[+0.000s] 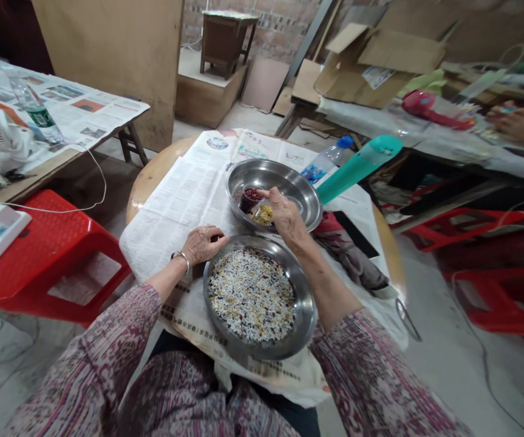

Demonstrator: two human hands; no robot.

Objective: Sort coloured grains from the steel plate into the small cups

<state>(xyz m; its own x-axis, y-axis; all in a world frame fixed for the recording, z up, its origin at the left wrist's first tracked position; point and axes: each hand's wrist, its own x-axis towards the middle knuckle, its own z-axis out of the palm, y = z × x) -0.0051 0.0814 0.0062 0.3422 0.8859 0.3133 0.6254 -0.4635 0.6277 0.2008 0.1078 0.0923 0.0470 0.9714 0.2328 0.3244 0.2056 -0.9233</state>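
Two grips work at a round table [146, 173] spread with newspaper [170, 200]. The right grip [284, 212] hangs over the far bowl [262, 173], index finger stretched out above a cup of red beans [252, 193]; the other fingers curl out of sight, and whether they hold anything cannot be told. A cup of yellow grain [266, 213] sits just beside the beans, close under the same grip, both cups standing inside the far bowl. The left grip [202, 243], a bangle [183, 261] at its wrist, rests at the upper-left rim of the near bowl [306, 309], thumb and fingers parted by a narrow gap, with nothing visible between them. A loose mix [252, 297] of white, black, yellow and dark red grains covers the near bowl's floor. The count on this table: two metal bowls, two cups that can be made out, one blue-capped bottle [324, 161], one green tube [362, 164], one black slab [356, 233] and one crumpled cloth [346, 252]. At far right, a co-worker's hands [517, 121] show blurred above another table.
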